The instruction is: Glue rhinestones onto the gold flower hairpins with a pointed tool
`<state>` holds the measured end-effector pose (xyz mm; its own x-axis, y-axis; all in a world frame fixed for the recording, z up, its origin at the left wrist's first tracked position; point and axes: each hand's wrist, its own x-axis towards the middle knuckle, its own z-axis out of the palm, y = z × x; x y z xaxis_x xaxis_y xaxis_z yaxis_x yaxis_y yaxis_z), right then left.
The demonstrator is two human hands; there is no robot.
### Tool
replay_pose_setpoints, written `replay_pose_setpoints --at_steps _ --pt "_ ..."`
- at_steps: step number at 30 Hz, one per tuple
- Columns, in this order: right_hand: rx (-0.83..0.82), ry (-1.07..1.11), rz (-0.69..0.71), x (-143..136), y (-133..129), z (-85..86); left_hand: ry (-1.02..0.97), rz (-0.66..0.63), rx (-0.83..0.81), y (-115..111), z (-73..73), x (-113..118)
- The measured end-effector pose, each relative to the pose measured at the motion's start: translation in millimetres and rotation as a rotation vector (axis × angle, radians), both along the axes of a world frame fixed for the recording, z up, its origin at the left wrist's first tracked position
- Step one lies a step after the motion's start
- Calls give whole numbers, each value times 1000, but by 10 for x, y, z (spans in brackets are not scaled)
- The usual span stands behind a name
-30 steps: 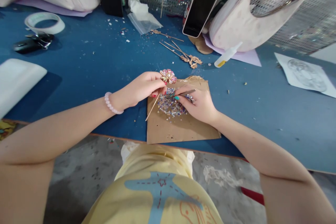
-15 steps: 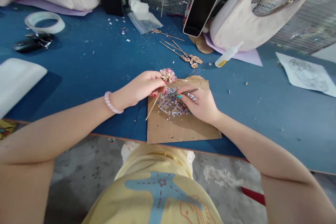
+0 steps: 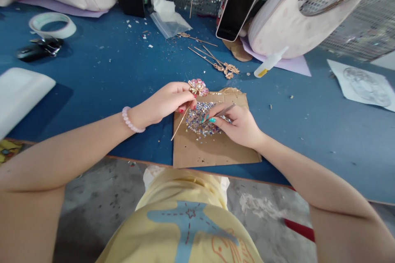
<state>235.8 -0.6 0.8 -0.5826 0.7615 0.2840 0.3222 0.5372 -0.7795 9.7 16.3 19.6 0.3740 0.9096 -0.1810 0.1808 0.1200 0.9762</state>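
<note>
My left hand [image 3: 173, 100] is closed on a gold hairpin [image 3: 198, 87] with a pink, jewelled flower head. The flower rises above my fingers, and the thin stem slants down to the left below them. Slim metal tweezers [image 3: 226, 109] are pinched in my right hand [image 3: 239, 125], their tip pointing down-left into a spread of small, multicoloured rhinestones [image 3: 200, 125]. These stones lie on a piece of brown cardboard [image 3: 212, 154] between my hands. Whether the tweezers' tip grips a stone is too small to tell.
Several gold hairpins [image 3: 226, 70] lie behind the cardboard. A glue bottle [image 3: 268, 63], a propped phone [image 3: 241, 4] and a white handbag [image 3: 286, 28] stand at the back right. A tape roll [image 3: 52, 25] and a black clip-like object [image 3: 40, 50] are at left; a printed paper [image 3: 365, 84] lies right.
My right hand and the tweezers have shifted slightly down, with the fingers now lower over the rhinestones. My left hand still holds the hairpin in nearly the same place.
</note>
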Motion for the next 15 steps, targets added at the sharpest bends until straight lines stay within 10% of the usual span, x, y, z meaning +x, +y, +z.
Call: replay_pose_setpoints --at_steps 15 --pt "134 -23 203 -17 -32 -10 4 2 3 -5 14 2"
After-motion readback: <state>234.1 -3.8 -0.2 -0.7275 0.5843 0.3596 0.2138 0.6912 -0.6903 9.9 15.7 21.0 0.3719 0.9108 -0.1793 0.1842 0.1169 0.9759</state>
